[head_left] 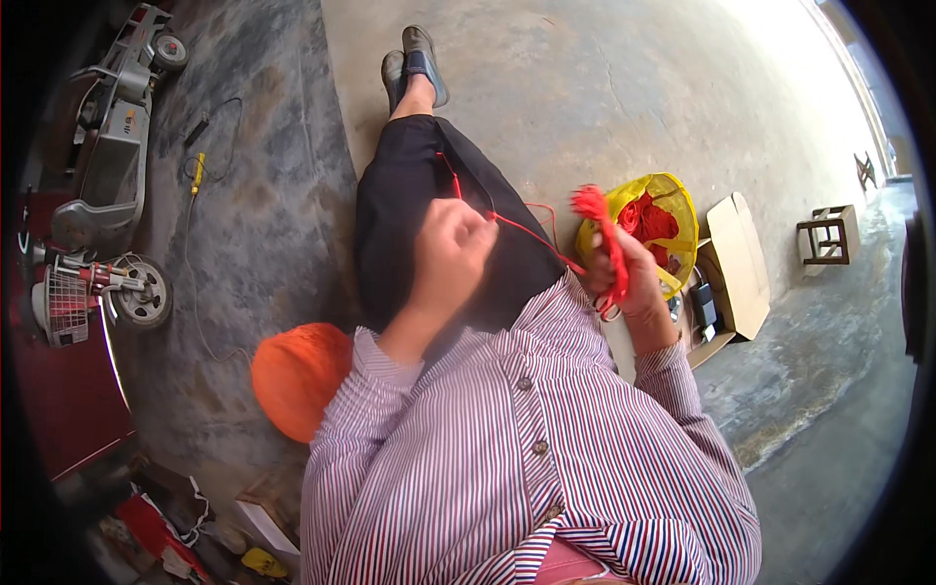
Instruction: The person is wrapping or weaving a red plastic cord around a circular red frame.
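My left hand (453, 252) is slightly blurred above my lap, its fingers curled and pinched at a thin red cord (526, 230). A short end of the cord sticks up past the knuckles over my dark trousers. From the pinch the cord runs right to my right hand (629, 276), which is closed around a bundle of red cord (612, 244). The bundle stands upright, its frayed-looking top above the fist and a loop below. Close beyond that hand is a yellow bag (688, 219) holding red cord bundles (658, 222).
An open cardboard box (736, 273) with a dark device stands right of the bag. An orange round seat (300, 378) is at my left. A cable with a yellow handle (198, 174) lies on the floor. Wheeled vehicles (127, 127) stand far left, a small stool (829, 236) far right.
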`<move>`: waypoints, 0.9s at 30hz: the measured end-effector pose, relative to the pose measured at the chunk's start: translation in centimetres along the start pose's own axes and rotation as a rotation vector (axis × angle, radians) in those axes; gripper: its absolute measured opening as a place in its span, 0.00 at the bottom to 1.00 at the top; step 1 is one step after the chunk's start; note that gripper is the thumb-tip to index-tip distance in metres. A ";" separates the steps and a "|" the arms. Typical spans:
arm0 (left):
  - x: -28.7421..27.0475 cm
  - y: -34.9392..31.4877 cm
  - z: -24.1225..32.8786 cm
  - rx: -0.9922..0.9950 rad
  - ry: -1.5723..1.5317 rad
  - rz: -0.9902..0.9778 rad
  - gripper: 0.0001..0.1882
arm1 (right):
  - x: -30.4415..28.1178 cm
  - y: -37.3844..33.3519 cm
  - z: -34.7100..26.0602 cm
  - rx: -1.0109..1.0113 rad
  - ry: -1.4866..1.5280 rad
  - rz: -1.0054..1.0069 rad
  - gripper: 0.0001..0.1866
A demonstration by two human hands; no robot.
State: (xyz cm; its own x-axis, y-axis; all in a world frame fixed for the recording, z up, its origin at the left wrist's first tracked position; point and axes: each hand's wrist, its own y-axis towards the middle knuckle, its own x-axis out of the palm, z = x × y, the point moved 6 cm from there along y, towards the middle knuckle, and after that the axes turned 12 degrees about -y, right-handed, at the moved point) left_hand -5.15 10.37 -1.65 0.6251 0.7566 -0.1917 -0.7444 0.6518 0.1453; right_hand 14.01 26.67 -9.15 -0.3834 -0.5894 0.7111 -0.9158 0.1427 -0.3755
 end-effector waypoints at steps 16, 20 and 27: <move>-13.4 -21.0 2.0 -0.708 0.833 -0.750 0.10 | 7.2 3.3 1.2 0.066 -0.221 -0.107 0.18; -15.4 -23.7 2.7 -0.857 0.621 -0.678 0.10 | 7.9 3.4 2.1 0.076 -0.259 -0.096 0.18; -16.5 -27.0 2.9 -1.051 0.227 -0.540 0.09 | 7.7 2.9 2.0 0.090 -0.200 -0.081 0.17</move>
State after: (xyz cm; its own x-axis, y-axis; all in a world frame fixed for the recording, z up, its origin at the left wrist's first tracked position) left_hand 5.27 -19.59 0.43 0.9383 0.3036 -0.1657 -0.2925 0.4408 -0.8486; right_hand 8.68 20.95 -5.93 -0.2698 -0.7433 0.6121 -0.9245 0.0222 -0.3805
